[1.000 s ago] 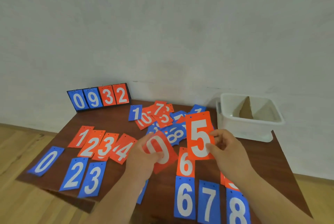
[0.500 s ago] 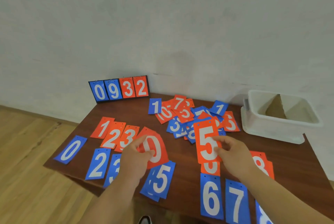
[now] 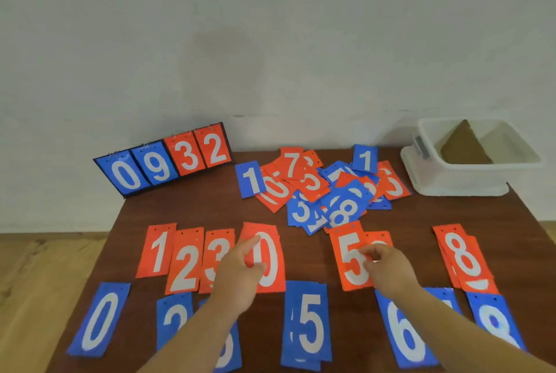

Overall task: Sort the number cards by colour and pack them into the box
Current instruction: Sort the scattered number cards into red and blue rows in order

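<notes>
Orange 5 (image 3: 349, 264) in curled right hand (image 3: 391, 267)

Single head-worn wide-angle view, forward and down, close over the table (image 3: 305, 255), toward the wall (image 3: 270, 42).

2 hands: left hand (image 3: 240, 273), right hand (image 3: 388, 267). 1 white box (image 3: 457, 181). 1 scoreboard (image 3: 168, 162) showing 4 digits: 2 blue, 2 orange. 1 mixed heap (image 3: 325, 189), count unclear. 1 bench (image 3: 186, 210).

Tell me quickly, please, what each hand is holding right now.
Left hand: closed, pinching the red 0 card.
Right hand: closed, pinching the red 5 card.
</notes>
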`<action>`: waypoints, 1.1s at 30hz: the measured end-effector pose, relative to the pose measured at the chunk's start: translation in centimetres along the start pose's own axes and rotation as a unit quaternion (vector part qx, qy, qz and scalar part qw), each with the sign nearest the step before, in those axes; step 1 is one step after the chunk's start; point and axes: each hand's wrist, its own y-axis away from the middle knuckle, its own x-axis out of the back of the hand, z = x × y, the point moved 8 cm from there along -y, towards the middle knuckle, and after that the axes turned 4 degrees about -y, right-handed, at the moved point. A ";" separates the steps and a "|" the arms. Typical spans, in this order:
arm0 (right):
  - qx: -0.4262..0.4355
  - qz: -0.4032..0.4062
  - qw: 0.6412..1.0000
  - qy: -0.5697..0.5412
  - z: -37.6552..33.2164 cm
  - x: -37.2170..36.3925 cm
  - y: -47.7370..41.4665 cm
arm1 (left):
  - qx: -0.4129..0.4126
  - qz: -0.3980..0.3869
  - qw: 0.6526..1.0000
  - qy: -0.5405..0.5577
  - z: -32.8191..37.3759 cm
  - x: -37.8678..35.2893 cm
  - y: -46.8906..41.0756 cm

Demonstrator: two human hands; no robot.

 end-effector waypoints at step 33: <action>0.182 -0.126 0.964 0.149 -18.9 -18.3 -0.2 | 0.156 0.233 0.960 0.021 -18.3 21.8 -7.6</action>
